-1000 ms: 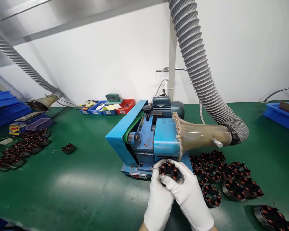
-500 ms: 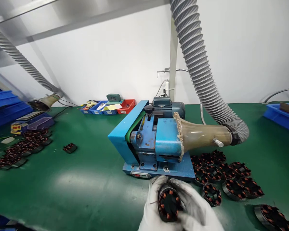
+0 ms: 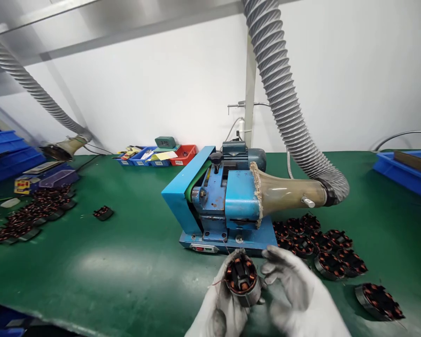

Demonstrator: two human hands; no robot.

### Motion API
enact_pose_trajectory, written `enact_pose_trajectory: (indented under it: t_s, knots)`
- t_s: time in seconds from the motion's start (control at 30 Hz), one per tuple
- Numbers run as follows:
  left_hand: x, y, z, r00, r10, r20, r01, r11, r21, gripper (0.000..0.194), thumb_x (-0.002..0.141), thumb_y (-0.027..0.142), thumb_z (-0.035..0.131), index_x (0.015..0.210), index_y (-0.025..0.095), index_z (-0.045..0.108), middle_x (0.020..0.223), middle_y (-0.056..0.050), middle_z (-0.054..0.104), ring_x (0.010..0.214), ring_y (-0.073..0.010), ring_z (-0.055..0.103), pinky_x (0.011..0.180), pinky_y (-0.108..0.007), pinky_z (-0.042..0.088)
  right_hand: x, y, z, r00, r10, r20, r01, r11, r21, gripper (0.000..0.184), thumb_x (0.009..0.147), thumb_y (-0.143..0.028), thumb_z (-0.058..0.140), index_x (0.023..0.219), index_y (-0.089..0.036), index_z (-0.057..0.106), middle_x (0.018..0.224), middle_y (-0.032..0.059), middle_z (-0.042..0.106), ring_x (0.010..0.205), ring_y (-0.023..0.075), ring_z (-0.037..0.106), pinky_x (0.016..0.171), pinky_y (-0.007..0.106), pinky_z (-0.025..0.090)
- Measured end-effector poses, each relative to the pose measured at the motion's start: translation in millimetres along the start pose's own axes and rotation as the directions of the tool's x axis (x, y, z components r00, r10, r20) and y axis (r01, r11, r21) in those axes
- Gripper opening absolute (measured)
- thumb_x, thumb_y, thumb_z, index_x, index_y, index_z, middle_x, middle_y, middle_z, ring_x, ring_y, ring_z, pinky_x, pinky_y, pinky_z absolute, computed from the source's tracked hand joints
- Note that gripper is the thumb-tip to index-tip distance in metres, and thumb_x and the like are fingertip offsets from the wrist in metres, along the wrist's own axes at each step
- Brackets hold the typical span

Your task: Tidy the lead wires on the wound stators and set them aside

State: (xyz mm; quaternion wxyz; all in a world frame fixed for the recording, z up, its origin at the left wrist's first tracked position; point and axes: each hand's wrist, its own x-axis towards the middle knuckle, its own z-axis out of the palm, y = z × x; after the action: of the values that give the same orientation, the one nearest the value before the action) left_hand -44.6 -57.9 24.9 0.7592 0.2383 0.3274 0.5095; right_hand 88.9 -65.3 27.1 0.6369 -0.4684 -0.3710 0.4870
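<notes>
Copper-wound ring (image 3: pixel 250 296) pinched in left hand's (image 3: pixel 207 310) grip over the counter (image 3: pixel 126 267), wire end trailing; right hand's (image 3: pixel 303 292) grip half spread beside it; more rings (image 3: pixel 331 266) flank the blue machine (image 3: pixel 243 199), finished or unfinished, cannot tell.

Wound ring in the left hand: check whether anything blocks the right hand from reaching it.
The left hand's fingertips curl around the right side of the wound ring, partly between it and the open right hand. Nothing else visible stands in that gap.
</notes>
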Motion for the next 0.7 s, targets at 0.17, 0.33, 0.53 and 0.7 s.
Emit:
enact_pose_trajectory:
  t_s: [0.17,0.33,0.53,0.7]
  knots:
    - [-14.9,3.0,-3.6,0.991,-0.059,0.117,0.069,0.994,-0.083,0.083,0.047,0.070,0.069,0.112,0.019,0.062,0.115,-0.014,0.062,0.117,-0.0372,0.050,0.098,-0.046,0.040,-2.5,14.6,6.1,0.945,-0.293,0.143,0.325,0.818,-0.474,0.059,0.047,-0.031,0.084,0.104,-0.029,0.069,0.106,0.0079,0.067,0.095,0.0290,0.065,0.082,0.034,0.053]
    - [-9.2,-1.1,-8.2,0.976,-0.185,0.118,0.195,0.978,-0.078,0.050,0.069,0.052,0.066,0.108,0.021,0.064,0.104,-0.011,0.068,0.104,-0.0306,0.061,0.091,-0.043,0.046,11.9,6.5,-2.8,0.898,-0.363,0.247,0.419,0.876,-0.237,0.031,0.063,-0.024,0.077,0.092,-0.033,0.074,0.084,0.0022,0.072,0.072,0.0188,0.069,0.062,0.022,0.055]
    - [12.8,-17.4,-14.6,0.920,-0.384,0.071,0.389,0.917,-0.084,0.037,0.067,0.053,0.067,0.080,0.018,0.069,0.081,-0.007,0.071,0.086,-0.0282,0.068,0.084,-0.042,0.049,19.7,-8.2,3.6,0.981,0.073,0.179,-0.087,0.993,0.075,0.020,0.058,-0.033,0.081,0.051,-0.019,0.069,0.048,-0.0011,0.059,0.040,0.0093,0.051,0.038,0.018,0.041]
    - [14.3,-21.3,-21.4,0.935,-0.348,0.072,0.349,0.937,-0.012,0.046,0.068,0.062,0.059,0.076,0.018,0.068,0.071,-0.008,0.070,0.074,-0.0288,0.069,0.076,-0.046,0.051,17.0,-7.8,0.9,0.924,0.325,0.201,-0.382,0.808,0.449,0.028,0.062,-0.046,0.078,0.067,-0.020,0.068,0.056,-0.0035,0.056,0.040,0.0055,0.046,0.034,0.014,0.034]
